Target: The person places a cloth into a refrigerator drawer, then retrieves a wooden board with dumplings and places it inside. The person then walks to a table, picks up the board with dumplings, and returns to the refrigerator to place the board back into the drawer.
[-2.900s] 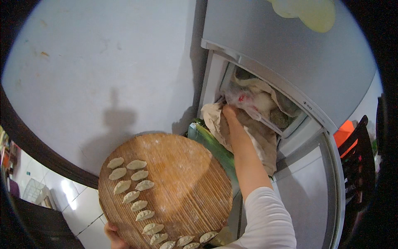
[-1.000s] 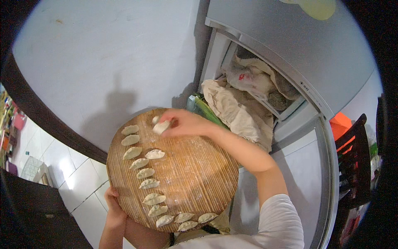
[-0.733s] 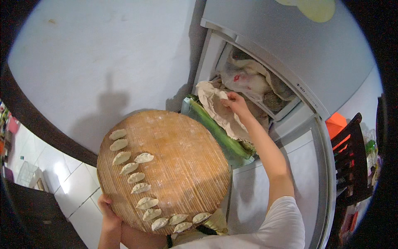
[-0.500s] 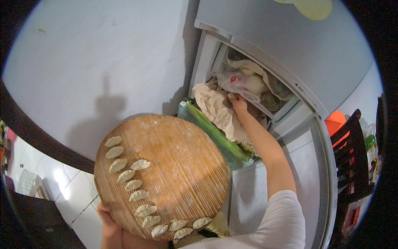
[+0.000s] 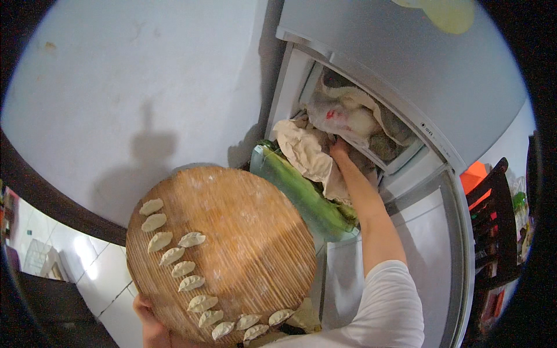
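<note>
Along the left side of the round wooden board (image 5: pixel 243 232), nine pleated dumplings (image 5: pixel 159 241) form a curved row, running from the upper left of its surface down to its lower edge. One further dumpling (image 5: pixel 192 239) lies just right of this row, and three more sit on the board's lower margin, to the right of the row's end. Pale, powdery traces mark the board's wood, and a shadow crosses its right part. At the board's lower-left rim, the left hand (image 5: pixel 146 310) is curled against the edge and grips it, its fingers partly hidden by the board. Beyond the board's upper-right edge, the right hand (image 5: pixel 338 148) reaches into the folds of a beige cloth (image 5: pixel 301 148); its fingertips are out of sight, so whether they are spread or pinching something cannot be told. Between board and cloth — partly covered by the latter — stands a clear-walled drawer (image 5: pixel 301 197) with green contents. Farther off on the same side of the board, a plastic bag (image 5: pixel 348 119) with red marks lies within a grey refrigerator (image 5: pixel 406 64), whose open door (image 5: pixel 400 261) stands to the board's right. Well right of the board is a dark slatted chair (image 5: pixel 493 232); below and left of it, pale floor tiles (image 5: pixel 110 284).
</note>
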Demonstrator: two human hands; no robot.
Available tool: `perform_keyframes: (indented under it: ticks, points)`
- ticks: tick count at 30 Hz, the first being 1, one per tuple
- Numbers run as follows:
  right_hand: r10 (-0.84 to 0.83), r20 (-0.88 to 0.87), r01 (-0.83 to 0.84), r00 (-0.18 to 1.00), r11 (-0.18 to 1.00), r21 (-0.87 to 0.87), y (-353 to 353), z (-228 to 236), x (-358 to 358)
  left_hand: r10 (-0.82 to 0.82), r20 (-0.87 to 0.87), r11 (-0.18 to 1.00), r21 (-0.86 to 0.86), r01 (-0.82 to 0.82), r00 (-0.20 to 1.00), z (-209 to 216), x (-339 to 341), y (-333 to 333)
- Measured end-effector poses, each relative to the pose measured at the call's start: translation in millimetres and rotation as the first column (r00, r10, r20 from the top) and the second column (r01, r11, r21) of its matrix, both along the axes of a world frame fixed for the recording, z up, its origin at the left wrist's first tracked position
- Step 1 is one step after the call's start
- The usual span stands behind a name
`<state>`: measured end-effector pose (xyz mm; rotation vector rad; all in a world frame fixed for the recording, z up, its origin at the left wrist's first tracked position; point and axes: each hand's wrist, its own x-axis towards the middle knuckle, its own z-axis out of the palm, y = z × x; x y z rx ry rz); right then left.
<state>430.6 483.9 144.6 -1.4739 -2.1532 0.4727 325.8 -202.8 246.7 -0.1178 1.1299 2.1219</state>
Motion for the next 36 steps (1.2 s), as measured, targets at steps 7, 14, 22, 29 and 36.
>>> perform_keyframes:
  ticks: [7, 14, 22, 29, 36]
  points:
    - [0.08, -0.119, -0.131, 0.99, 0.839, -0.528, -33.3, 33.9, 11.7, 0.013, 0.102, 0.993, 0.112, -0.024, 0.995, -27.1, -14.1, -12.1]
    - [0.862, -0.235, -0.89, 0.449, 0.456, -0.027, -303.0, 166.5, -40.5, -0.059, -0.084, 0.992, 0.104, 0.068, 0.995, -12.8, -5.5, -10.1]
    - [1.0, 0.002, -0.997, 0.02, 0.02, -0.071, -408.6, 155.4, -89.3, -0.101, 0.206, 0.973, 0.224, 0.054, 0.973, -8.2, -15.0, 1.4]
    - [0.938, -0.199, -0.956, 0.283, 0.293, 0.024, -382.2, 142.6, -163.2, -0.126, 0.257, 0.972, 0.227, 0.067, 0.958, -14.3, -17.6, -4.2]
    - [0.981, -0.19, -0.983, 0.028, -0.008, -0.185, -380.6, 156.8, -206.9, -0.184, 0.257, 0.971, 0.199, 0.135, 0.949, -14.5, -24.6, 2.5]
